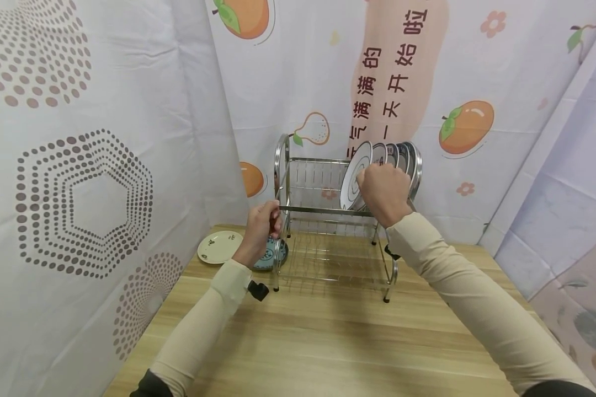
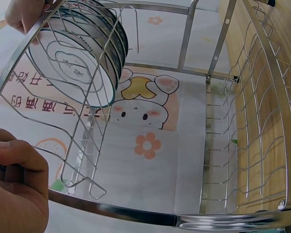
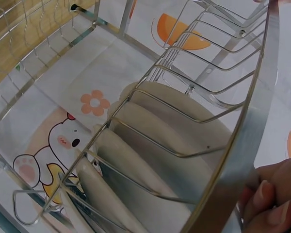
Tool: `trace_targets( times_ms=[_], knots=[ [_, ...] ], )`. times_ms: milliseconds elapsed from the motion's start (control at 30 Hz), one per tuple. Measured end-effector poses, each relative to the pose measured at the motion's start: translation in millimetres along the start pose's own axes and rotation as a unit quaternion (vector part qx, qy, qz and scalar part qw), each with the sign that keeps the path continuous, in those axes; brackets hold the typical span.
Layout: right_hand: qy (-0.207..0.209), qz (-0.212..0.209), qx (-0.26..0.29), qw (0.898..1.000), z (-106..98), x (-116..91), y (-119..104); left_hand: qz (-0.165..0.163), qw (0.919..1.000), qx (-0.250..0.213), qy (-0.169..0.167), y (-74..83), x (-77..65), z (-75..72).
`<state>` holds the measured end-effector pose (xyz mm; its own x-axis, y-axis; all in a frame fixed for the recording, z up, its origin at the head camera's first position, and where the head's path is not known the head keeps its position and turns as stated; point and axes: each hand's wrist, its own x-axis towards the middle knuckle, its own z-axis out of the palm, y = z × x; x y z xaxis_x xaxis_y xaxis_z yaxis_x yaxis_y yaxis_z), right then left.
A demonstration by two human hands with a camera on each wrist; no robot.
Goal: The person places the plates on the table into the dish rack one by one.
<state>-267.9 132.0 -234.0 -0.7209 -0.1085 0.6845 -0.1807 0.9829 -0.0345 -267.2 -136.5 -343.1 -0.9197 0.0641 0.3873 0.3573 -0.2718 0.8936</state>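
Note:
A two-tier metal dish rack (image 1: 323,210) stands on the wooden table. My left hand (image 1: 262,227), fingers curled, grips the left end of its upper front rail; the left wrist view shows this hand (image 2: 19,179) beside the frame, with the grasp partly cut off. Toward the right end, my right hand (image 1: 386,190) grips the same rail in front of the plates. Its curled fingers (image 3: 276,216) show under the flat rail in the right wrist view. Several plates (image 1: 356,175) stand upright in the upper tier's right side, patterned faces toward the left.
On the table left of the rack lie a cream plate (image 1: 219,246) and a blue patterned plate (image 1: 267,257), the latter partly behind my left hand and the rack's leg. Printed curtains (image 1: 298,71) hang behind and at both sides. The lower tier (image 1: 328,259) has wire dividers.

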Motion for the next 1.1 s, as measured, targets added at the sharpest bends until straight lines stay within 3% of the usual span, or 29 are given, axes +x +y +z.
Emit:
trace_targets(
  times_ms=[200, 633, 967, 1100],
  knots=[
    [-0.037, -0.018, -0.026, 0.999, -5, -4, -4, -0.004, 1.0, -0.002, -0.003, -0.5, -0.4, -0.5],
    [0.031, -0.028, -0.033, 0.999, -1, -11, 1, -0.004, 1.0, 0.003, -0.003, 1.3, -1.4, 2.1],
    [0.041, -0.053, -0.01, 0.998, 0, -23, 7, -0.005, 1.0, 0.004, -0.005, 1.3, -2.6, 1.3],
    [0.038, -0.044, 0.013, 0.998, -3, -26, 13, -0.002, 1.0, 0.004, -0.005, 2.8, -1.9, 1.6]
  ],
)
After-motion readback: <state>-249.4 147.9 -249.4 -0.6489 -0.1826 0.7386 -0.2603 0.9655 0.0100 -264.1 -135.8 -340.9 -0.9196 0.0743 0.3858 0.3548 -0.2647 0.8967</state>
